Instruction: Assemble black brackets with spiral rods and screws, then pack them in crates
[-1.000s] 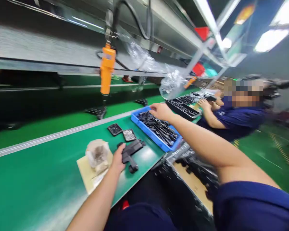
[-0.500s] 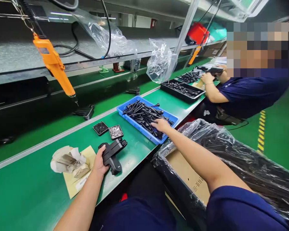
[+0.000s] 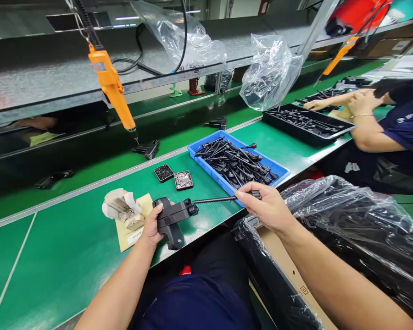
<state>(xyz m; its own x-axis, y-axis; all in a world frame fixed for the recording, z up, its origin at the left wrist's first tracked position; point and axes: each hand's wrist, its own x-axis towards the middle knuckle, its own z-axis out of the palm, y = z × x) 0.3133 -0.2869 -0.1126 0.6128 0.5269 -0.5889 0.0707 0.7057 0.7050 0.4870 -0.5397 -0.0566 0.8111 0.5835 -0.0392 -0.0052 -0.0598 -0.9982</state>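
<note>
My left hand (image 3: 154,225) is closed around a black plastic tool-like body with a grip (image 3: 175,219), held over the near edge of the green bench. Between the fingers of my right hand (image 3: 266,206) is the knobbed end of a black threaded rod (image 3: 215,200). The rod's thin tip points left and meets, or nearly meets, the end of the black body; contact is hard to tell. Just behind my right hand stands a blue tray (image 3: 284,173) heaped with similar rods (image 3: 232,160). Two small square dishes, one of dark screws (image 3: 163,172) and one of silvery parts (image 3: 183,180), sit beyond the body.
An orange electric screwdriver (image 3: 112,87) hangs over the bench. Torn white paper packaging (image 3: 122,208) lies at left. A black tray (image 3: 309,123) of rods and a co-worker's arms (image 3: 368,114) are at right. A plastic-lined box (image 3: 330,229) stands below the bench edge.
My right hand has left the blue tray with a rod and come left to the black body. The view has swung left. The co-worker's hands have moved.
</note>
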